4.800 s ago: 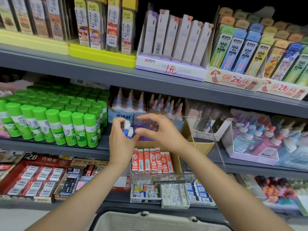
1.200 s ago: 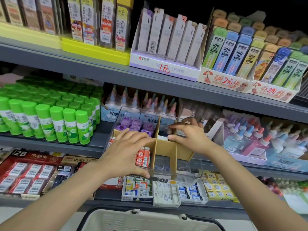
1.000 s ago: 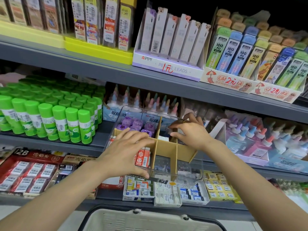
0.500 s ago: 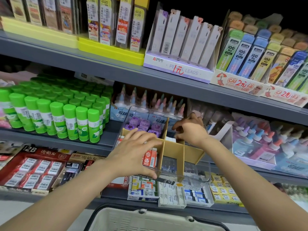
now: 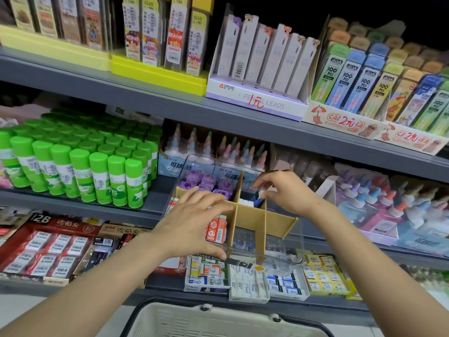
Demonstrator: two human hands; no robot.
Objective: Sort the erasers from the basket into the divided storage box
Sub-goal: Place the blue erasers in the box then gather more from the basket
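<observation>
We're at the stationery shelf, and our left hand point(image 5: 194, 226) is clamped on the near left corner of the clear storage box point(image 5: 288, 254), fingers spread over its top edge and thumb curled under the front wall, holding it up in front of the shelf. Our right hand point(image 5: 283, 190) reaches into the back middle compartment, fingertips pinching a small blue-and-white eraser point(image 5: 259, 198) right at the cardboard divider point(image 5: 252, 215). It looks like it's being set down in there, though we can't tell whether it already touches the stack beneath.

So how far along are we? The back left compartment is stocked with purple erasers point(image 5: 207, 182). The front left one holds a row of red-and-white erasers point(image 5: 216, 228), partly hidden behind our left hand. The back middle cell has white pieces in it and is getting this blue one now. The front middle and the right-hand cells look bare through the clear wall, as far as we can see, though reflections make that hard to call.

Down below, the cream basket point(image 5: 218, 319) sits at the bottom edge of the view, and only its rim and a strip of the inside show, so we can't say how many erasers wait in it. Our read: roughly half the box is filled, with the near and right cells left to fill, if the basket has stock for them.
</observation>
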